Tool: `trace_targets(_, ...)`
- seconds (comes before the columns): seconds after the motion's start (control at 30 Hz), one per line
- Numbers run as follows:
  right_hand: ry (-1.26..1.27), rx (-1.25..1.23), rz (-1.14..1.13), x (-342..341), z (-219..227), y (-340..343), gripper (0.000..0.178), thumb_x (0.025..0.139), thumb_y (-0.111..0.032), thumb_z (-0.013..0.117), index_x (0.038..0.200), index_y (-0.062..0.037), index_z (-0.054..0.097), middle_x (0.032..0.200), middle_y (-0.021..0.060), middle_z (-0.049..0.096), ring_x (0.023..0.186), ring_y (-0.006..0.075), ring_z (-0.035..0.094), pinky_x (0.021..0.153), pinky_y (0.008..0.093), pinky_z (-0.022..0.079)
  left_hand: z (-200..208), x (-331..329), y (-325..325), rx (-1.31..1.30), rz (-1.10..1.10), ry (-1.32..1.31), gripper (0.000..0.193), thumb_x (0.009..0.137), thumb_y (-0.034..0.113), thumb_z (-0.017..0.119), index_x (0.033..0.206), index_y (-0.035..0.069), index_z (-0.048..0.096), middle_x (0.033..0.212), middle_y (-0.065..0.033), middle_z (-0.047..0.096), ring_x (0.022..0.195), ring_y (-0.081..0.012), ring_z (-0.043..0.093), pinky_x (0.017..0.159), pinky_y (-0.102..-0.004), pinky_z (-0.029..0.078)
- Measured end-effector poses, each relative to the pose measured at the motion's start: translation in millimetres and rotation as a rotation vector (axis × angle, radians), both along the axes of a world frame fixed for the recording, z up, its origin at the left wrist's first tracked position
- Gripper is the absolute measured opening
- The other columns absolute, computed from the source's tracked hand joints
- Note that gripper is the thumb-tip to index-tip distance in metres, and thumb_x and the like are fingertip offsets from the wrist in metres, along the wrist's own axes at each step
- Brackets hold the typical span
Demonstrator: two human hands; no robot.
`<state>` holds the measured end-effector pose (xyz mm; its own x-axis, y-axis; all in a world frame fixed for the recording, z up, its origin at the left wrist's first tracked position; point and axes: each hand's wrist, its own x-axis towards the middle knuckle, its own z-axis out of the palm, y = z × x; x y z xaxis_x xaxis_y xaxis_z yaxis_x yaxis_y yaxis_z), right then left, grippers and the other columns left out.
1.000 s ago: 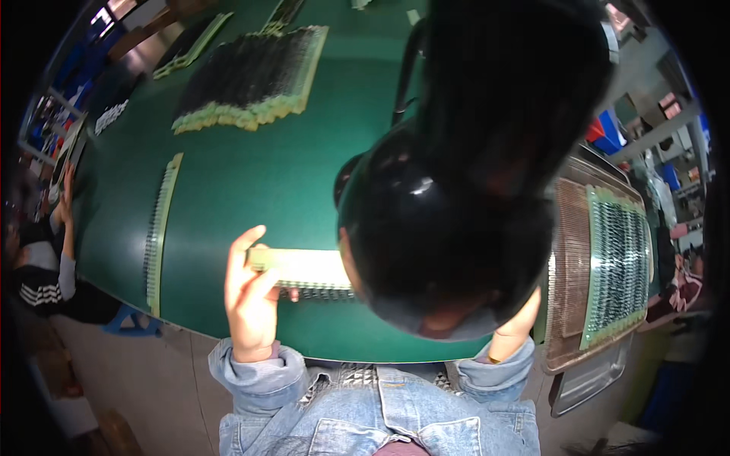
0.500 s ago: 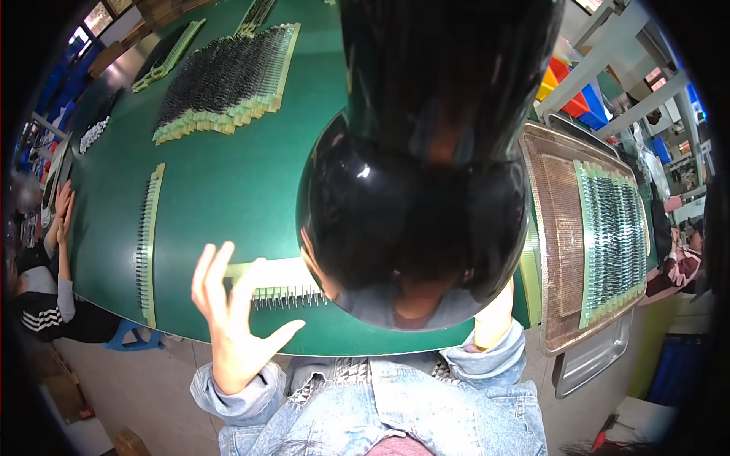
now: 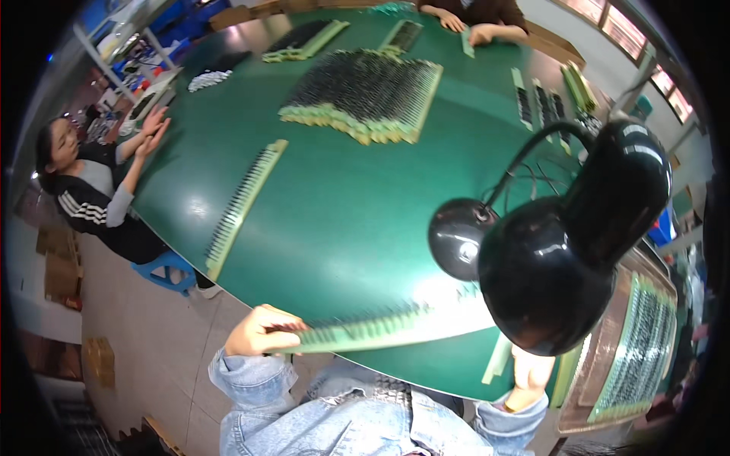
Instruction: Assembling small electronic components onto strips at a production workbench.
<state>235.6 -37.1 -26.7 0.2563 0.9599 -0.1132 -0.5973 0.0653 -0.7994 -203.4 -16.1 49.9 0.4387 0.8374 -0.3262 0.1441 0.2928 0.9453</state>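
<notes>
Holding a long pale-green strip (image 3: 380, 334) by its left end, the person's left hand (image 3: 262, 332) closes thumb against fingers in a firm pinch. The strip stretches across the near edge of the worktop (image 3: 342, 228), its dark pins along the upper side, its right part washed out by glare and running behind the black desk lamp (image 3: 544, 281). The right hand (image 3: 532, 366) is largely hidden by the lamp head, so how far its fingers are bent, and whether they grip the far end, cannot be told.

Handling it well, I judge, means gripping only the plain band, off the pins, and supporting both ends so the long piece does not bow. A slight tilt should take the glare off the right part, and clearance from the lamp head would spare the pins a knock.

To the right sits a brownish tray (image 3: 597, 361), loaded with a batch of similar pinned strips (image 3: 633, 349) laid side by side, with a bare margin on its near-left side. On the floor at left stands a cardboard box (image 3: 99, 361); its contents do not show.
</notes>
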Motion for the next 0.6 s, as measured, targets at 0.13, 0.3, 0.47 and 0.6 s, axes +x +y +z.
trace_targets(0.13,-0.046,-0.014,0.055,6.0,-7.6,2.2,0.035,0.089,-0.016,0.048,0.122,-0.0033,0.042,0.113,0.0095,0.049,0.098,0.0221,0.049,0.081,0.0316,0.041,-7.2,-38.1,-17.3,0.264,0.818,-0.023,0.017,0.078,0.006,0.058,0.090,-0.006,0.059,0.077,-0.0041,0.061,0.064,-0.0082,0.054,0.060,-0.0214,0.041)
trace_targets(0.3,-0.081,-0.021,0.066,9.3,-11.5,3.0,0.029,0.089,-0.016,0.050,0.114,-0.0035,0.046,0.103,0.0079,0.052,0.088,0.0188,0.051,0.073,0.0286,0.043,-35.3,-100.8,22.9,0.518,0.916,0.516,0.014,0.081,0.007,0.058,0.080,-0.006,0.055,0.073,-0.0007,0.051,0.066,-0.0077,0.044,0.060,-0.0221,0.034)
trace_targets(0.47,-0.115,-0.025,0.071,8.1,-10.2,6.0,0.023,0.088,-0.017,0.052,0.106,-0.0038,0.051,0.093,0.0063,0.054,0.079,0.0155,0.052,0.065,0.0256,0.044,-61.5,-130.1,44.7,0.602,0.865,0.699,0.014,0.079,0.009,0.058,0.083,-0.005,0.057,0.070,-0.0068,0.048,0.069,-0.0159,0.046,0.063,-0.0272,0.035)
trace_targets(0.6,-0.150,-0.036,0.035,-4.3,-6.3,13.1,0.014,0.087,-0.014,0.053,0.095,-0.0027,0.054,0.081,0.0038,0.054,0.069,0.0126,0.050,0.060,0.0237,0.042,-56.1,-126.6,44.4,0.592,0.850,1.013,0.017,0.079,0.014,0.060,0.088,0.001,0.062,0.075,-0.0091,0.050,0.080,-0.0235,0.048,0.071,-0.0322,0.035)
